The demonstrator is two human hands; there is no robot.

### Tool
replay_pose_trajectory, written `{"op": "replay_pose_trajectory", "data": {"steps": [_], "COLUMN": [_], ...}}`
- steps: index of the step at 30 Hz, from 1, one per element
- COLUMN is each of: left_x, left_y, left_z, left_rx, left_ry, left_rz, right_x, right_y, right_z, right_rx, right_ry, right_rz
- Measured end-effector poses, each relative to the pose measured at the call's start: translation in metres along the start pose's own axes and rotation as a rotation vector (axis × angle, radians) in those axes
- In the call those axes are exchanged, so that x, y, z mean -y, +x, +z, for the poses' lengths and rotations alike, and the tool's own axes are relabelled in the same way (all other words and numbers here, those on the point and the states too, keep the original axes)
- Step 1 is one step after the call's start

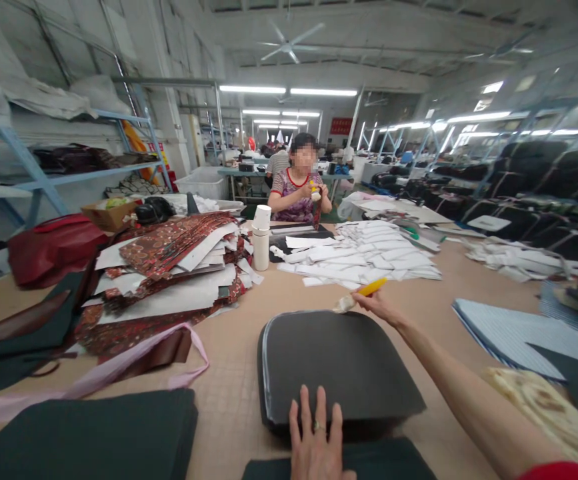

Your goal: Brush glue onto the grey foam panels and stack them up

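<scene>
Here, left hand (pixel 315 437) splayed flat, ungripping, on dark-grey round-cornered stack (pixel 333 360), six o'clock; right hand (pixel 379 307) pinching yellow-handled brush (pixel 373 287), one o'clock.

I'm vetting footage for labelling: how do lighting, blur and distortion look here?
Head view: the ceiling tube lights burn out white; wide-angle distortion stretches things toward the edges; the black stacked goods at right look smeared; the left hand, right hand and dark panels are clearer.

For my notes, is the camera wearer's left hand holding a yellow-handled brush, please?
No, the right hand holds the yellow-handled brush, while the left hand rests fingers spread on the stacked dark panels.
</scene>
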State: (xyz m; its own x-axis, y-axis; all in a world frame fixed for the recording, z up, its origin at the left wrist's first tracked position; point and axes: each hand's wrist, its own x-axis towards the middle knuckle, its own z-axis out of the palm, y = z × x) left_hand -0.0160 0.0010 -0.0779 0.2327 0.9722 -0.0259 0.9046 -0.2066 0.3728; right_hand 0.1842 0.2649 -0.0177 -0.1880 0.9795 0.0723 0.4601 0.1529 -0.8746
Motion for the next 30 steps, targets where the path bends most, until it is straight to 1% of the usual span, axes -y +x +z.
{"op": "replay_pose_trajectory", "data": {"steps": [2, 4, 6, 9, 13, 15, 17, 21, 23, 25, 28, 30], "left_x": [-0.002, -0.002, -0.002, -0.001, -0.002, -0.005, -0.01, -0.022, -0.026, -0.028, -0.028, -0.028], "left_y": [0.001, 0.002, 0.004, 0.004, 0.003, 0.002, 0.001, -0.001, -0.002, -0.003, -0.005, -0.006], "left_z": [-0.001, -0.006, -0.013, -0.018, -0.02, -0.023, -0.029, -0.044, -0.049, -0.052, -0.05, -0.047], "left_rx": [-0.01, 0.034, 0.087, 0.147, 0.165, 0.17, 0.172, 0.192, 0.194, 0.18, 0.143, 0.113], "left_ry": [0.013, 0.016, 0.017, -0.004, -0.021, -0.024, -0.026, -0.025, -0.017, -0.013, -0.014, -0.007], "left_rz": [0.004, 0.042, 0.04, 0.028, 0.038, 0.023, -0.011, -0.072, -0.083, -0.084, -0.078, -0.073], "right_x": [-0.009, -0.013, -0.014, -0.014, -0.021, -0.027, -0.03, -0.028, -0.026, -0.024, -0.026, -0.028], "right_y": [-0.008, -0.015, -0.019, -0.021, -0.029, -0.039, -0.051, -0.068, -0.07, -0.071, -0.078, -0.09], "right_z": [-0.017, -0.031, -0.038, -0.035, -0.027, -0.029, -0.037, -0.048, -0.046, -0.04, -0.033, -0.033], "right_rx": [-0.063, -0.124, -0.18, -0.231, -0.261, -0.306, -0.371, -0.485, -0.492, -0.47, -0.461, -0.47], "right_ry": [-0.013, -0.027, -0.039, -0.047, -0.046, -0.063, -0.097, -0.178, -0.187, -0.186, -0.206, -0.228], "right_rz": [0.019, 0.03, 0.028, 0.004, 0.002, 0.021, 0.043, 0.083, 0.078, 0.06, 0.042, 0.04]}}
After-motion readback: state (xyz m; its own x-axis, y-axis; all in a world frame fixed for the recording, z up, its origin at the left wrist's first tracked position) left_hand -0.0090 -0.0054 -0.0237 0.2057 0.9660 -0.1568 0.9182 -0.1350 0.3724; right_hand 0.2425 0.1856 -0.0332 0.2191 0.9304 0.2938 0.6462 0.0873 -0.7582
